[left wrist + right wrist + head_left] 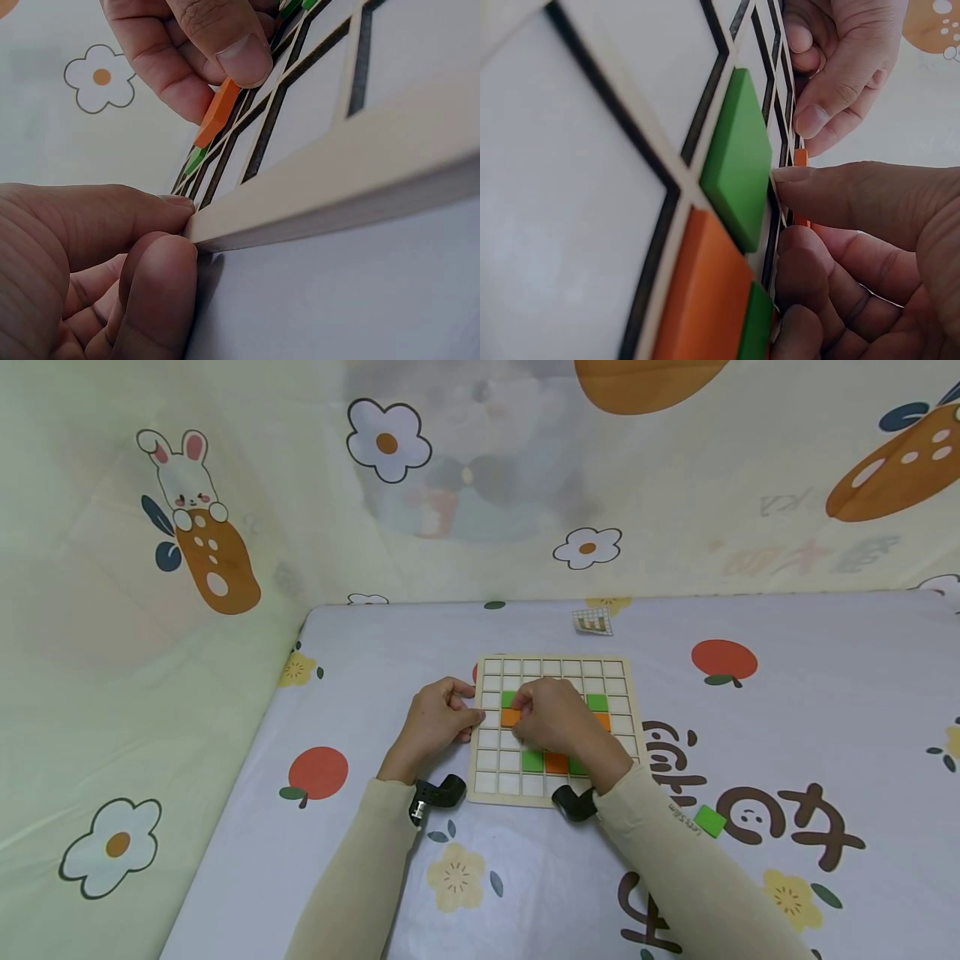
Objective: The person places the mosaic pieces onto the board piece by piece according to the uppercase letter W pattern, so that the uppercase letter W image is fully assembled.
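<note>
A pale wooden grid board (532,668) with white square cells lies on the table. My left hand (438,718) holds its left edge between thumb and fingers; the left wrist view shows the thumb tip on the rim (337,180). Over the grid, my right hand (555,718) pinches an orange tile (217,116) at the left side, beside a green tile (508,699). Another green tile (597,702) and an orange tile (602,721) sit at the right. Lower down, a green tile (532,762) adjoins an orange tile (557,763). The right hand hides the middle cells.
A loose green tile (709,821) lies right of the board, beside the right sleeve (697,868). Behind the board is a small curled paper (592,622) with a printed grid. Printed cloth covers the table (360,860), and a printed curtain (300,510) hangs behind.
</note>
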A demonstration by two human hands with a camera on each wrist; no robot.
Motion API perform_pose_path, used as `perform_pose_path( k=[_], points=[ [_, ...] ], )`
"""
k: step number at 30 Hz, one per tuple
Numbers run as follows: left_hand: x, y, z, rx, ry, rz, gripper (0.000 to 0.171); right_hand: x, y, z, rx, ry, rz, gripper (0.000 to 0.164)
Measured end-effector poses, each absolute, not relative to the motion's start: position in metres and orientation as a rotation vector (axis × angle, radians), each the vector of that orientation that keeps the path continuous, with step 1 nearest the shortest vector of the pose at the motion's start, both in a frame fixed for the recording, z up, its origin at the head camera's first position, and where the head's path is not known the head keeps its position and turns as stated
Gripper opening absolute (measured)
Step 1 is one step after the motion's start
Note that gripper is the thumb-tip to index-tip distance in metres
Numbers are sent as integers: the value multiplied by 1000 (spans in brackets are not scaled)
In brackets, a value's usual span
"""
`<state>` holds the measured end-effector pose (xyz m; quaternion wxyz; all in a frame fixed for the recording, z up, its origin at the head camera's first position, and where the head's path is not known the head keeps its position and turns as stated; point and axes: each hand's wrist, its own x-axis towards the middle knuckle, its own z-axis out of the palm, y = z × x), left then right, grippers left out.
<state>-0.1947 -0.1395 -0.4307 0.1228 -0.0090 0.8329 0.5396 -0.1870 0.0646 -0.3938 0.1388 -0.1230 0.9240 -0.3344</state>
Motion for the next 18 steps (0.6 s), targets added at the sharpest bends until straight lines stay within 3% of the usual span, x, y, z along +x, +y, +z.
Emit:
perform_pose_path(
  k=[18],
  points=[
    [-195, -140, -433, -9, 2422, 1586, 31, -186, 64, -396, -365, 2668, -987, 20]
  ],
)
